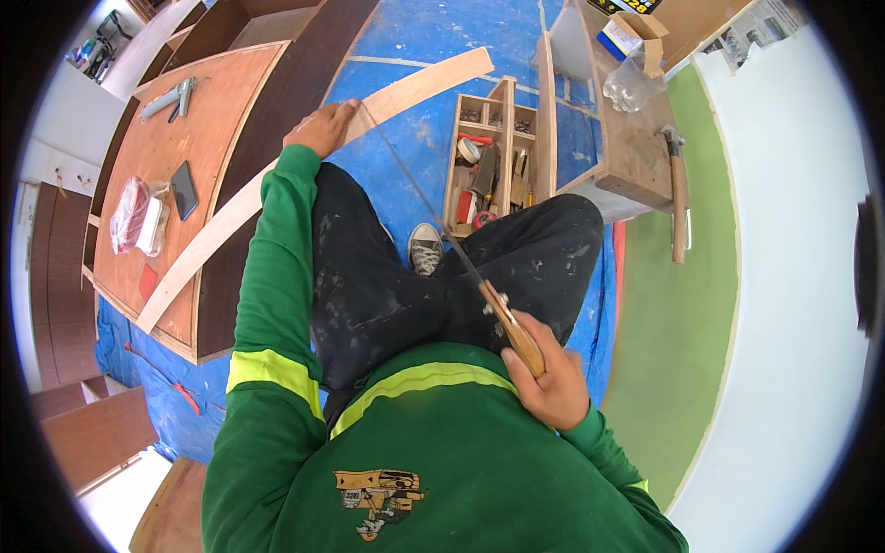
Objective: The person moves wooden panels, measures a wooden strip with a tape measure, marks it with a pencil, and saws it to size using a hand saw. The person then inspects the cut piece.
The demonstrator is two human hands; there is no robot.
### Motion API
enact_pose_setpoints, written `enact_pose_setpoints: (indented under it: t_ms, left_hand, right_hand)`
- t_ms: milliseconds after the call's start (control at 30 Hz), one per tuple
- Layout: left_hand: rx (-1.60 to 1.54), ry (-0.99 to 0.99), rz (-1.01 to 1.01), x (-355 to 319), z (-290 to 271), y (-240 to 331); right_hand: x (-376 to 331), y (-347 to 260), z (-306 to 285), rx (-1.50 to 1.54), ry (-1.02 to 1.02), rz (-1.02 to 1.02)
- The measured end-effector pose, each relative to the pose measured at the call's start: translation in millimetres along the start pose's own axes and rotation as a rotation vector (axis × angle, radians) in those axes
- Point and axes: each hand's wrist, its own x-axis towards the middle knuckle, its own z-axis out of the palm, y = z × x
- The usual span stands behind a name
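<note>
Green shirt (452, 452), handsaw (518, 339), toolbox (505, 157) beyond, hammer (679, 198)

Got phone (184, 192) near, caulking gun (170, 98) far on the left cabinet (230, 83), plank (415, 90) across its edge, toolbox (505, 152) farther right!

We had our left arm (281, 249) stretched well forward and nearly straight, outside our left knee (339, 195), with the back of the left hand (318, 129) uppermost and some of its fingers hidden from view. Our right arm (599, 442) was bent close to the torso (442, 461) — the right hand (557, 376) low, just in front of it, closed in a grip, its thumb on the inner side — and our knees were spread apart.
</note>
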Motion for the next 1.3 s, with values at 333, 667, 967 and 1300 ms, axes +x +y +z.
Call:
enact_pose_setpoints:
  t_ms: [333,667,967,1300]
  left_hand:
    - [0.014,0.026,0.04,-12.0,-3.4,17.5]
    - [0.021,0.018,-0.046,-10.3,-5.2,19.8]
    - [0.025,0.057,-0.05,-14.3,-1.7,23.4]
    - [0.051,0.07,0.004,-4.1,1.0,26.6]
  right_hand:
    - [165.3,13.5,71.5,0.005,0.165,-0.273]
    - [198.7,4.6,88.3,0.001,0.217,-0.324]
    - [5.6,-13.7,6.3,-0.05,-0.002,0.08]
    - [240.2,-2.0,84.4,0.0,0.16,-0.25]
